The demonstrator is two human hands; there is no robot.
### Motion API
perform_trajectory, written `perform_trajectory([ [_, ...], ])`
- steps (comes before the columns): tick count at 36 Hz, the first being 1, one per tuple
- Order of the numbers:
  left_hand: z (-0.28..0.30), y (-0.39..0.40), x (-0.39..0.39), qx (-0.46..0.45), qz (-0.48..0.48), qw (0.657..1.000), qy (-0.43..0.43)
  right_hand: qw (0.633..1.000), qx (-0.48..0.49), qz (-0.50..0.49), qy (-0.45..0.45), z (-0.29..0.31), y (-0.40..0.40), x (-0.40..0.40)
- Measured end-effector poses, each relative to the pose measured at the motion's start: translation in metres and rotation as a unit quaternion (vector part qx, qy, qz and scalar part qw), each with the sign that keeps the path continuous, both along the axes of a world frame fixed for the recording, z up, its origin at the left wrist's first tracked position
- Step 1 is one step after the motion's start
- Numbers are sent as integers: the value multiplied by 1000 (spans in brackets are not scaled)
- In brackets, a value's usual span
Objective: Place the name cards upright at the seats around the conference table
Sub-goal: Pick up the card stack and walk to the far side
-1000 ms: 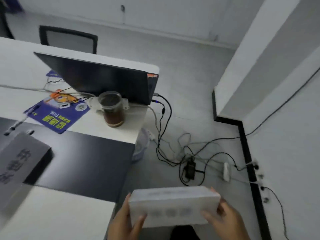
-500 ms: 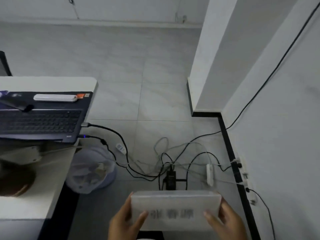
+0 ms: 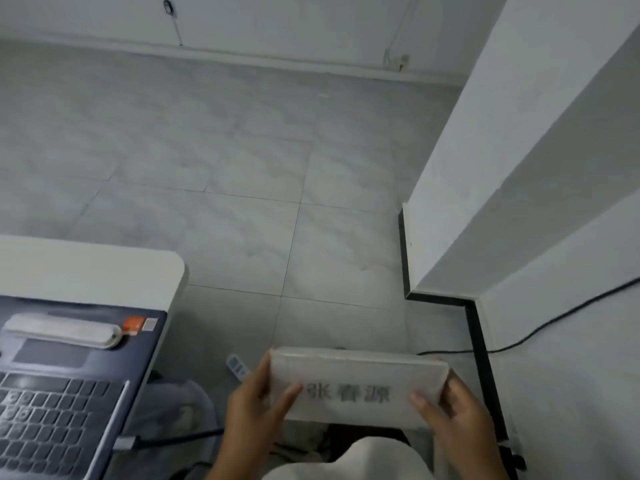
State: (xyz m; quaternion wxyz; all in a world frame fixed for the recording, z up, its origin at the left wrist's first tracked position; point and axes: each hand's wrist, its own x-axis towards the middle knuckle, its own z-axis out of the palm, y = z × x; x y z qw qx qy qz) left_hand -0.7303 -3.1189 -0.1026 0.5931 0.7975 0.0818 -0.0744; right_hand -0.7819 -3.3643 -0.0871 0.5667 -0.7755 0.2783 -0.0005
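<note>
Both hands raised low in view, forearms reaching up from the bottom edge. Left hand (image 3: 254,407) gripping the left end of the name card (image 3: 356,388), thumb across its front. Right hand (image 3: 453,415) gripping the right end, thumb likewise on the front.

Light: dim, flat, grey-blue.
Blur: laptop (image 3: 65,386) left of the hands is smeared.
Edges: walls are bowed by the lens.

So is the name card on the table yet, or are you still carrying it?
Still carrying. Done: none set out in this view. In hand: the name card, gripped at its ends by the left hand and right hand, over the floor. Left: standing it on the table beside the laptop.
</note>
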Motion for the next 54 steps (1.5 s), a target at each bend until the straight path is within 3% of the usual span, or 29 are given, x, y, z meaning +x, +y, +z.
perform_trajectory([
  [6, -5, -16, 94, -38, 91, 995, 26, 999, 16, 27, 25, -18, -17, 121],
  [12, -26, -25, 231, -33, 216, 975, 28, 991, 30, 133, 9, -40, -29, 316],
  [19, -7, -32, 382, -52, 336, 940, -15, 965, 16, 261, -36, -15, -13, 534],
  [24, -6, -17, 412, 1, 382, 924, 0, 947, 11, 319, -19, -15, 14, 587],
  [32, -6, 65, 457, -1, 523, 852, 35, 896, 84, 435, 8, -16, 146, 689],
  [40, -2, 198, 534, -22, 609, 792, 20, 862, 47, 503, -45, -15, 309, 785],
  [48, 0, 318, 583, -60, 658, 750, 34, 820, 50, 569, -19, -12, 457, 851],
  [54, -13, 421, 633, -61, 715, 696, 27, 780, 55, 623, -25, -22, 590, 915],
])
